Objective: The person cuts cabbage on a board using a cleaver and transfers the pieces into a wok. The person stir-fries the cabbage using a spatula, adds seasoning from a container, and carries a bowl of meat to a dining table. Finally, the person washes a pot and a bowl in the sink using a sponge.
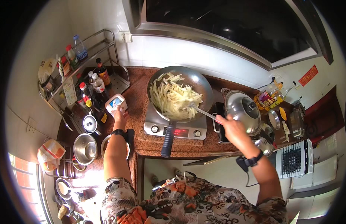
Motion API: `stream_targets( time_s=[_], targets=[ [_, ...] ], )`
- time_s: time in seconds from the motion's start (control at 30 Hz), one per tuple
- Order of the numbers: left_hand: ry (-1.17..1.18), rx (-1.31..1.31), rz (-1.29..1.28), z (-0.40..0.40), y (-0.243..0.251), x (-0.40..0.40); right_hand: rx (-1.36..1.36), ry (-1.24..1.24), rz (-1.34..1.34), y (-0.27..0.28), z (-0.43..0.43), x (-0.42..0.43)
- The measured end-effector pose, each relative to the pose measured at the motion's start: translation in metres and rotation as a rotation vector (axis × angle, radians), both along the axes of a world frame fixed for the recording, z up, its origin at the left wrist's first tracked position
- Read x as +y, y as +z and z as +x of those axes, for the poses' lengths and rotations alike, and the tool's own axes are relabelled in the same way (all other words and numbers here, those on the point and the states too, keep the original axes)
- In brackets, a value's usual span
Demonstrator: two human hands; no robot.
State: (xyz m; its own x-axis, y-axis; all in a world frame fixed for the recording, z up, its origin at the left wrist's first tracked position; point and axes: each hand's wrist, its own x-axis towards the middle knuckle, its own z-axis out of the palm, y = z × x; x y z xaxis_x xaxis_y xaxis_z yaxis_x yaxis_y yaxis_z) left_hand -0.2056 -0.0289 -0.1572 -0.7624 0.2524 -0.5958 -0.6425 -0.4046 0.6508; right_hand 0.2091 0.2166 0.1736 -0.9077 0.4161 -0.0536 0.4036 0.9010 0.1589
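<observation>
My right hand [235,131] grips the handle of a metal spatula [204,112], whose head is among pale cut strips of vegetable, perhaps potato [175,93]. These strips fill much of a dark wok [205,86] on a steel electric cooktop [150,127] with a lit red display. The wok's black handle [168,141] points towards me. To the left, my left hand [120,114] holds the near edge of a small white plastic tub [123,100] with a blue label. Its fingers partly cover the tub, and the contents cannot be made out.
A steel rack [117,60] with several sauce bottles [102,73] stands at the left. Nearby are a lidded pot [89,124], a steel bowl [84,148] and another bowl [128,151] partly under my left forearm. A large domed lid [237,105] and oil bottles [266,98] are at the right.
</observation>
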Motion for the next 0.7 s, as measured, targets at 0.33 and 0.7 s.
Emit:
stream_targets(
  time_s=[0.33, 0.7],
  targets=[
    [-0.069, 0.201, -0.077, 0.09, 0.082, -0.006, 0.158, 0.0, 0.068, 0.0, -0.005, 0.042],
    [-0.289, 0.582, 0.14, 0.237, 0.177, -0.068, 0.141, 0.107, -0.08, -0.055, -0.005, 0.049]
  ],
)
